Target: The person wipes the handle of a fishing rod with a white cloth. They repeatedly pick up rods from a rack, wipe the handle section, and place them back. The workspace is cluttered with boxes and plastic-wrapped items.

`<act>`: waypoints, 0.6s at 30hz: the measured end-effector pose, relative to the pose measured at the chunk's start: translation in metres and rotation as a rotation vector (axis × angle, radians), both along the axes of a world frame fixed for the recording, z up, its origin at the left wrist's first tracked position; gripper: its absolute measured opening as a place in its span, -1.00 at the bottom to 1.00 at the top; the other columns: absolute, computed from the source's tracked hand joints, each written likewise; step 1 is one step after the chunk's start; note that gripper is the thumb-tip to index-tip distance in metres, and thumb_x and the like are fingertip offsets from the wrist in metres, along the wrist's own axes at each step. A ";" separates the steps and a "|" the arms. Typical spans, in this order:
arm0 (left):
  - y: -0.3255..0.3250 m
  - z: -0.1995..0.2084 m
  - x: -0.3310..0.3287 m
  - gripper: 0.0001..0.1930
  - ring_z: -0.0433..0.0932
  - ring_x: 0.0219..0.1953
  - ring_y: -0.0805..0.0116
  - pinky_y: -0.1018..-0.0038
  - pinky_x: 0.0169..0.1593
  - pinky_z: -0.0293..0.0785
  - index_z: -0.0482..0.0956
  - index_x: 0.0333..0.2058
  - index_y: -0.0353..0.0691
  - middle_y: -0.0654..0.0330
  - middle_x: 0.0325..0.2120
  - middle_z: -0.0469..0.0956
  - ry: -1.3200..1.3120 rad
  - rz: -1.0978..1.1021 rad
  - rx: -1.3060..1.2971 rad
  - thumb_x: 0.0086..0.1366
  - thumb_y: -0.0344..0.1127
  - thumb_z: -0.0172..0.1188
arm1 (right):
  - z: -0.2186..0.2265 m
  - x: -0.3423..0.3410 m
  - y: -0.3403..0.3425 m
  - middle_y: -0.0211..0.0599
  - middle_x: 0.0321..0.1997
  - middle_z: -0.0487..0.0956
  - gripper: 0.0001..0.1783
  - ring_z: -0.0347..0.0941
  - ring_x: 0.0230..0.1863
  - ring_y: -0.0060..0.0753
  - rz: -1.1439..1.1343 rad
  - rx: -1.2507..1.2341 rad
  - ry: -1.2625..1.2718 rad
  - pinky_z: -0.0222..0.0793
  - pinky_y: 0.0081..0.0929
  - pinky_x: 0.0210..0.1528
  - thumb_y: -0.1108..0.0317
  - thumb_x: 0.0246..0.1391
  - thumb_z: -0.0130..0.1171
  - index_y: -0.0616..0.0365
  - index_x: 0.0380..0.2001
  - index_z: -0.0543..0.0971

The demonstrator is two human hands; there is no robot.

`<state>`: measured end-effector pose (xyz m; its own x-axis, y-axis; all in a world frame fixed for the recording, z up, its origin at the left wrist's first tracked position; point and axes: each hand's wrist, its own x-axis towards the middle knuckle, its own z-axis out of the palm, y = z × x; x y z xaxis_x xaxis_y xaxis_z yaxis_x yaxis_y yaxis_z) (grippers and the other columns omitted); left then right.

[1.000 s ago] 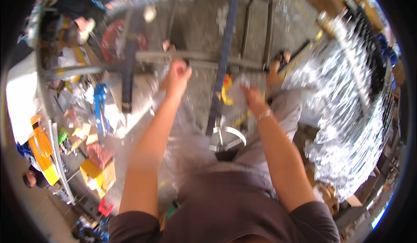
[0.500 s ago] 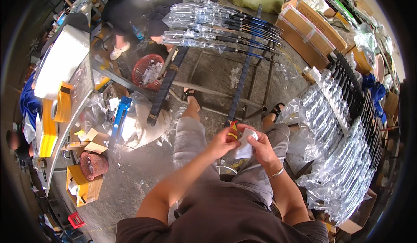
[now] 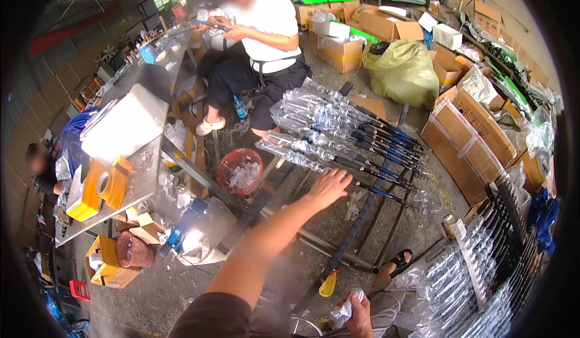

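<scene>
My left hand reaches forward over the near side of a row of fishing rods. Its fingers are stretched out and nothing shows in them; whether they touch the closest rod I cannot tell. Clear plastic sleeves cover the handle ends of these rods, which lie across a metal rack with dark padded bars. Down by my lap, my right hand is closed on a crumpled white cloth. A yellow piece sits at the near end of one rack bar, just beyond the cloth.
More plastic-sleeved rods lean at my right. Left of the rack stand a red basket with white scraps and a table bearing yellow tape rolls. A seated person works beyond. Cardboard boxes and a greenish sack fill the far right.
Both hands were together at my lap around the white cloth. My left hand has left it and stretched forward to the rods; the right keeps the cloth. The view has tilted up.
</scene>
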<state>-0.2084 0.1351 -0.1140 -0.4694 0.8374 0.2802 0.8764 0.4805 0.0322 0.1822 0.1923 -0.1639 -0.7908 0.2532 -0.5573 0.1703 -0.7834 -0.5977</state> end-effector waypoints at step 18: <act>0.008 0.054 -0.005 -0.62 0.53 -0.39 0.11 0.23 -0.27 0.45 0.34 -0.30 -0.24 0.11 -0.51 0.47 0.084 -0.053 0.221 0.16 -0.06 0.23 | 0.036 -0.027 0.018 -0.33 -0.42 0.53 -0.75 0.49 -0.47 -0.42 -0.012 0.119 0.005 0.49 -0.41 -0.37 0.25 0.09 0.23 0.18 -0.30 0.45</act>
<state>-0.2137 0.1431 -0.0599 -0.3936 0.7742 0.4957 0.9042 0.4232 0.0570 0.1548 0.2106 -0.1279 -0.7899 0.3267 -0.5189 0.1584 -0.7089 -0.6873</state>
